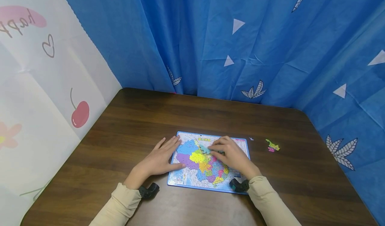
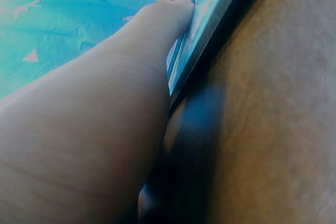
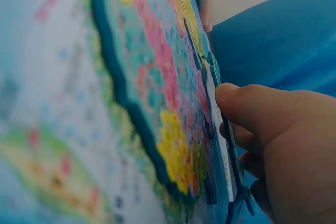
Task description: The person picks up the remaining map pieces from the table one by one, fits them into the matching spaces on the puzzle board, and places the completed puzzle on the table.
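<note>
A map puzzle board [image 1: 192,184] with a blue rim lies on the table, many coloured pieces set in it. My right hand [image 1: 230,154] is over its upper middle and pinches a long teal puzzle piece [image 1: 205,149] between thumb and fingers. In the right wrist view the thumb presses that teal piece [image 3: 227,124] close against the board, slightly raised; the fingers hide part of it. Fingers spread, my left hand [image 1: 160,159] rests on the board's left edge. The left wrist view shows mostly the wrist and thumb [image 2: 176,17] along the board's edge.
Right of the board lie loose puzzle pieces: a yellow-green one [image 1: 273,144], a pink one [image 1: 271,149] touching it, and a small pale one [image 1: 251,139]. The brown wooden table [image 1: 144,112] backs onto a blue curtain [image 1: 204,45]; a white printed sheet [image 1: 60,69] hangs at left.
</note>
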Available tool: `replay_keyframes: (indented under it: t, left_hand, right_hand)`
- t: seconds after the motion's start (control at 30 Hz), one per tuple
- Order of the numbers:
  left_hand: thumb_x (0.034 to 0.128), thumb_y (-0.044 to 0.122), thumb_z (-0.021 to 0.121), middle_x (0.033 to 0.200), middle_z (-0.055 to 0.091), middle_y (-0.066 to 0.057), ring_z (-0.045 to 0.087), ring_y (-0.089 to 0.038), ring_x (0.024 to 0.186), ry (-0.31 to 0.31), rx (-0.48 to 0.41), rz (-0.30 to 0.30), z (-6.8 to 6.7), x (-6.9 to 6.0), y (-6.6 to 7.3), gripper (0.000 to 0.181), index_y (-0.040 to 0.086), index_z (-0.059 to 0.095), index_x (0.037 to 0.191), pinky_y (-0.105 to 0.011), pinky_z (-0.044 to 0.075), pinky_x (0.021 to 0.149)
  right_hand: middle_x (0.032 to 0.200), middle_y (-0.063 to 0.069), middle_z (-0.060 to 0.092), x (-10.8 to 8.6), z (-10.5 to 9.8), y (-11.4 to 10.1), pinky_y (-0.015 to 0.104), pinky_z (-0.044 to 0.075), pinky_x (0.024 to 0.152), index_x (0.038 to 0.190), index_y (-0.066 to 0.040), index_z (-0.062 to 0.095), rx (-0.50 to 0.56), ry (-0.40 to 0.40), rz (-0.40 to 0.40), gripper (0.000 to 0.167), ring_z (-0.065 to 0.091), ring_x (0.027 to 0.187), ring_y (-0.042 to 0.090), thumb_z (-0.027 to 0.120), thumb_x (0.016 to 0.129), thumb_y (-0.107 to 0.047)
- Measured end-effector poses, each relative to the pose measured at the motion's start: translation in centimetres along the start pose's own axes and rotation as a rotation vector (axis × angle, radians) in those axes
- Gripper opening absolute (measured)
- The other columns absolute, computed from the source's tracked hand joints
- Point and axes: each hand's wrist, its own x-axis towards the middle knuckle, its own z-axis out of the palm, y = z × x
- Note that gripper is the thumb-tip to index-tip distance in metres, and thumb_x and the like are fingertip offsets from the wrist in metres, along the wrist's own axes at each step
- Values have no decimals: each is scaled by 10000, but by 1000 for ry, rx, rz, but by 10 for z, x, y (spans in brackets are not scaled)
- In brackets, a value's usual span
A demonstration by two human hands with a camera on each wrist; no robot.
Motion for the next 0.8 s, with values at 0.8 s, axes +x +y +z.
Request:
replay_keyframes:
  t: [0.8]
  left_hand:
    - [896,721,601,1721,192,-42,143,-230,1604,1,13,8,0,0,-1,991,124,308,1631,-524,44,1298]
  right_hand:
    - [1197,-50,720,-2,1,0,402,548,952,1187,-232,800,-7,-29,8,265,555,1149,164,792,927,-281]
